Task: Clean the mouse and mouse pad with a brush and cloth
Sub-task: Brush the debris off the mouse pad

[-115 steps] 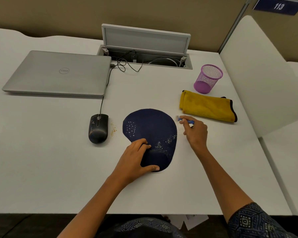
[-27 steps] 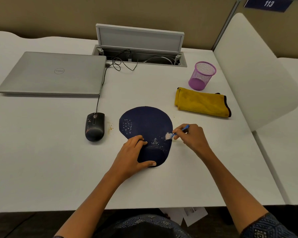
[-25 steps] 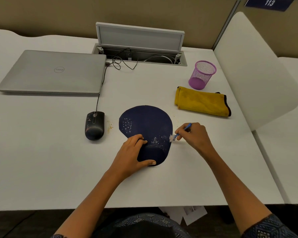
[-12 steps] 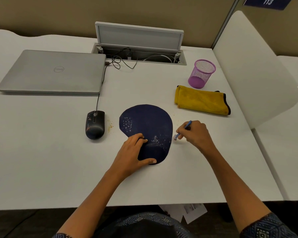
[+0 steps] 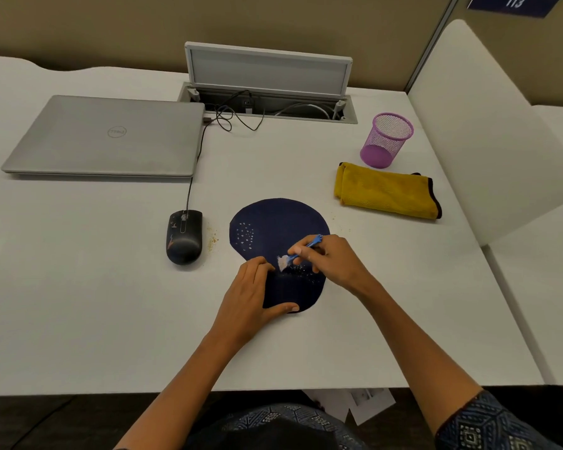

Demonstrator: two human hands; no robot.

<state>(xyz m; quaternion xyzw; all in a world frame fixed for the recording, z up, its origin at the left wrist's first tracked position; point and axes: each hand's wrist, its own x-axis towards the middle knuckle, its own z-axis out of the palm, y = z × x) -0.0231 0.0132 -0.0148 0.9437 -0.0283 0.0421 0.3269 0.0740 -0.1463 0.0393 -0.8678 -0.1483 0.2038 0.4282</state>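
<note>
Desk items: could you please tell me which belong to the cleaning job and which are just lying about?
Job:
mouse pad
brush, gripped by right hand
left hand, pressing the pad
mouse
yellow cloth

Lying about:
laptop
purple mesh cup
cable tray

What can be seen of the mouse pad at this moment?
The mouse pad is dark navy, rounded, with what looks like a raised wrist rest at its near end. It lies flat on the white desk, right of the black mouse. Pale specks dot its upper left area and its middle. The left hand rests on its near left part, thumb along the near edge. The right hand holds a small blue brush, bristles down on the specks near the middle.
</note>
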